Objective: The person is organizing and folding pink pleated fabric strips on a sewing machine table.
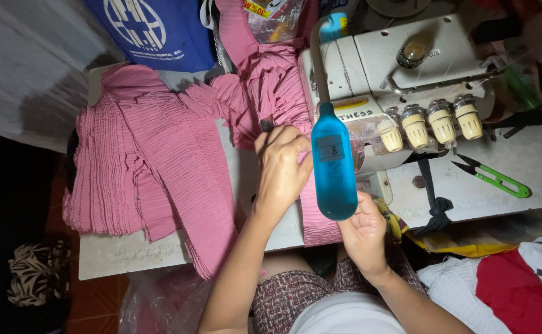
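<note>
My left hand is closed over a strip of pink pleated fabric and a small dark object at its fingertips, just left of the sewing machine. Lower down, my right hand grips the same strip near the table's front edge. A blue lamp head on a bent neck hangs over both hands and hides part of the fabric between them.
A large stack of pink pleated pieces covers the left of the white table. Green thread snips lie right of the machine. A blue bag stands at the back. Red and white cloth lies low right.
</note>
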